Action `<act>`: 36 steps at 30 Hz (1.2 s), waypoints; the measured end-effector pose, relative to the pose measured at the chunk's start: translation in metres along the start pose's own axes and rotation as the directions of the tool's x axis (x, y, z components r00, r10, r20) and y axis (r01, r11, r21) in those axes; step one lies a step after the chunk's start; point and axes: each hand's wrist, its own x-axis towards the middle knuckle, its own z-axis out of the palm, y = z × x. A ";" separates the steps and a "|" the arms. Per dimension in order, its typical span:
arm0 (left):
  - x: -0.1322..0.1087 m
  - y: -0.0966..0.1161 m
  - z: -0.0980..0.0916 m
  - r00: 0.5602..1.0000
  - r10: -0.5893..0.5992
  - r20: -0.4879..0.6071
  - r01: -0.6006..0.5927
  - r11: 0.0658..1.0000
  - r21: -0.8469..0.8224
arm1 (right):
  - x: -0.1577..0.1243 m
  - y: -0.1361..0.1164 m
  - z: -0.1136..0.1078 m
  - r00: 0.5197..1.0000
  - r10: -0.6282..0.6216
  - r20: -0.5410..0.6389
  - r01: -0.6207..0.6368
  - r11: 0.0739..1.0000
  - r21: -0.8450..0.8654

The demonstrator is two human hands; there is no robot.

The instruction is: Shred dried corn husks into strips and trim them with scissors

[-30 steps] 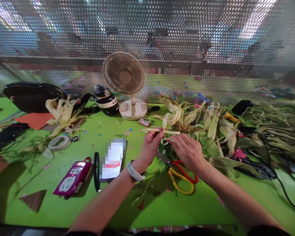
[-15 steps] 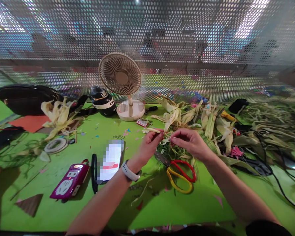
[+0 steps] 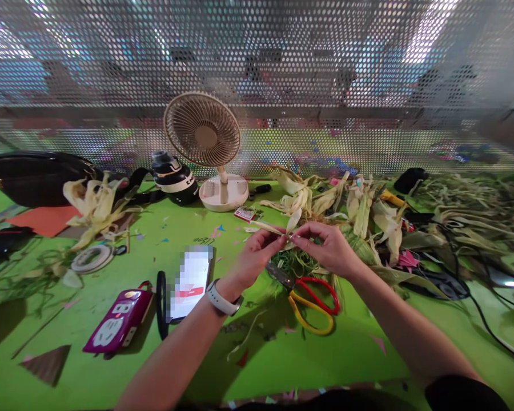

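Observation:
My left hand (image 3: 261,251) pinches a pale strip of corn husk (image 3: 269,228) between thumb and fingers; a light-banded watch sits on its wrist. Close beside it, my right hand (image 3: 323,245) has thumb and forefinger pressed together at the same small spot, the fingertips of both hands nearly touching. The exact piece there is too small to make out fully. Beneath the hands lie green shredded fibres (image 3: 302,261). Scissors (image 3: 310,302) with one red and one yellow handle rest just below. Dried corn husks (image 3: 297,200) are heaped beyond the fingers.
On the green table (image 3: 325,371) are a phone (image 3: 191,285), a purple power bank-like case (image 3: 119,321) and a tape roll (image 3: 92,258). Behind stand a fan (image 3: 205,137), a black bottle (image 3: 175,180) and a black bag (image 3: 38,177). A perforated metal screen (image 3: 282,74) closes the back; cables (image 3: 484,319) run at right.
The view has shifted slightly, so the table items sit a little further left. Both hands have drawn closer together, fingertips nearly meeting at the husk strip.

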 end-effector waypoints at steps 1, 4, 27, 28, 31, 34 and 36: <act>0.000 0.001 0.000 1.000 -0.013 0.002 0.013 1.000 0.017 | 0.001 0.001 0.001 0.999 0.034 0.006 -0.034 0.997 0.071; 0.001 0.003 -0.001 0.999 -0.032 0.002 0.031 0.996 0.081 | 0.003 0.002 0.004 0.991 0.137 0.011 -0.135 0.955 0.264; 0.002 0.006 -0.006 0.994 -0.101 -0.042 0.104 0.993 0.055 | 0.002 0.006 0.010 0.970 0.234 0.065 -0.238 0.859 0.454; 0.002 0.006 -0.006 0.994 -0.102 -0.043 0.105 0.993 0.053 | 0.002 0.006 0.011 0.971 0.230 0.059 -0.233 0.874 0.426; 0.002 0.006 -0.006 0.995 -0.102 -0.011 0.103 0.994 0.027 | 0.003 0.006 0.013 0.969 0.245 0.034 -0.239 0.890 0.389; 0.003 0.008 -0.007 0.992 -0.120 0.037 0.120 0.993 0.017 | 0.003 0.006 0.013 0.971 0.239 0.029 -0.229 0.881 0.413; 0.003 0.009 -0.009 0.989 -0.140 0.054 0.139 0.990 0.023 | 0.003 0.006 0.012 0.974 0.227 0.024 -0.215 0.880 0.423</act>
